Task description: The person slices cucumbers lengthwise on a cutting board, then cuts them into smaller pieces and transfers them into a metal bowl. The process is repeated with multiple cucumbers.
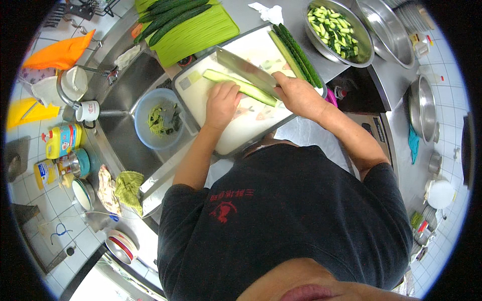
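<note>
On a white cutting board (pixel 196 109) with a dark rim lies a lengthwise-cut cucumber piece (pixel 256 92), its pale inside showing. My left hand (pixel 223 103) rests its fingertips on the near edge of this piece. Closed around the handle of a kitchen cleaver (pixel 246 67) is my right hand (pixel 299 94); the blade lies along the far side of the cucumber. Several long cucumber pieces (pixel 297 56) lie side by side at the board's right end. Whole cucumbers (pixel 177 20) lie on a green cutting board (pixel 203 37) farther back.
A steel bowl (pixel 367 56) of chopped cucumber stands at the back right, beside another steel bowl (pixel 391 34). At the left, a blue plastic basin (pixel 141 131) with cucumber scraps is in the steel sink (pixel 116 131). A crumpled white cloth or paper (pixel 267 13) lies behind the board.
</note>
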Tool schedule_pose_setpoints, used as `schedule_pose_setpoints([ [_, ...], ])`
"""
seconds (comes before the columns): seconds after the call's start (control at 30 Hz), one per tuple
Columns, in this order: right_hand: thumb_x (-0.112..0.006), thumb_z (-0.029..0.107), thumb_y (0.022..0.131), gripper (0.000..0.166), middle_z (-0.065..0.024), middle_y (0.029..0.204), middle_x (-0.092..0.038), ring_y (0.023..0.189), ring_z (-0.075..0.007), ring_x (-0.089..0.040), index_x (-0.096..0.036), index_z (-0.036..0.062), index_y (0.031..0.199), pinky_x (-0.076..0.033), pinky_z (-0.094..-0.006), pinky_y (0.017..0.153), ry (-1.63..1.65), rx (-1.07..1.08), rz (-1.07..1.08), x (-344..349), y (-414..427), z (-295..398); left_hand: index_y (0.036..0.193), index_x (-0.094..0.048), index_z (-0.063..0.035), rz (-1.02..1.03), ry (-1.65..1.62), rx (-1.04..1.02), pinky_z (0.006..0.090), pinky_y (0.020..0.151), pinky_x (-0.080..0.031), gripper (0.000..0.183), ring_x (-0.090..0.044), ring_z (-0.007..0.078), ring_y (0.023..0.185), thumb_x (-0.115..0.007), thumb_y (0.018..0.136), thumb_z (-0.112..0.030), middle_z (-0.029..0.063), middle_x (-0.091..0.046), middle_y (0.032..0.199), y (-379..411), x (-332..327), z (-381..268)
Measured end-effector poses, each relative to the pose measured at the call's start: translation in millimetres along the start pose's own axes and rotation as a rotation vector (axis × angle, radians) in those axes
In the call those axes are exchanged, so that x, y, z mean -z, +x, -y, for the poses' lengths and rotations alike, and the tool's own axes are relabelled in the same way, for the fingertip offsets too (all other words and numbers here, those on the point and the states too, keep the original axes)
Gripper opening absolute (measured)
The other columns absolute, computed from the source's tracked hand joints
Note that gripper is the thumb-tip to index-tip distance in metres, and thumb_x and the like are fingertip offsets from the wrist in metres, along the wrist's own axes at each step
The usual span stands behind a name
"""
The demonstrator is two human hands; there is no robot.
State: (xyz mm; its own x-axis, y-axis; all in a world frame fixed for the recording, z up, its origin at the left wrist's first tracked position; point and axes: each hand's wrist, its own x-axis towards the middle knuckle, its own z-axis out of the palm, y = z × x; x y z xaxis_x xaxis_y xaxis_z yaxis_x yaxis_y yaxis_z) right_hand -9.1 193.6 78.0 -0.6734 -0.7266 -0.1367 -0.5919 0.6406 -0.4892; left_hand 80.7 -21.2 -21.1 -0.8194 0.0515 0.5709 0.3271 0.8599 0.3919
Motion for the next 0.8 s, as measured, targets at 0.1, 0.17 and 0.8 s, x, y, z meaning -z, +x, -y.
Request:
schedule_pose_setpoints([
  [0.1,-0.055,0.014,0.091,0.023,-0.0249,0.081,-0.065,0.08,-0.0428,-0.063,-0.049,0.0008,0.108,-0.049,-0.051,0.071,-0.038,0.049,0.033,8,8,18,0.096,-0.065,-0.0031,0.027,0.036,0.019,0.039,0.089,-0.047,0.028,-0.057,0.0301,0.1,-0.075,0.071,-0.01,0.0101,-0.062,0.105,-1,-1,1],
  [0.17,-0.055,0.015,0.091,0.023,-0.0245,0.081,-0.065,0.08,-0.0422,-0.064,-0.05,0.0004,0.108,-0.049,-0.0506,0.071,-0.066,0.068,0.073,10,13,25,0.095,-0.065,-0.0033,0.015,0.016,0.026,0.0391,0.089,-0.047,0.028,-0.057,0.0299,0.101,-0.075,0.071,-0.011,0.01,-0.062,0.105,0,1,0],
  [0.8,-0.05,0.002,0.084,0.02,-0.0266,0.086,-0.064,0.085,-0.0441,-0.064,-0.049,-0.0005,0.104,-0.05,-0.0502,0.074,-0.112,0.072,0.192,15,33,48,0.094,-0.065,-0.0028,0.0,-0.027,0.035,0.038,0.088,-0.049,0.028,-0.059,0.0297,0.099,-0.075,0.069,-0.01,0.0104,-0.063,0.105,1,2,2],
])
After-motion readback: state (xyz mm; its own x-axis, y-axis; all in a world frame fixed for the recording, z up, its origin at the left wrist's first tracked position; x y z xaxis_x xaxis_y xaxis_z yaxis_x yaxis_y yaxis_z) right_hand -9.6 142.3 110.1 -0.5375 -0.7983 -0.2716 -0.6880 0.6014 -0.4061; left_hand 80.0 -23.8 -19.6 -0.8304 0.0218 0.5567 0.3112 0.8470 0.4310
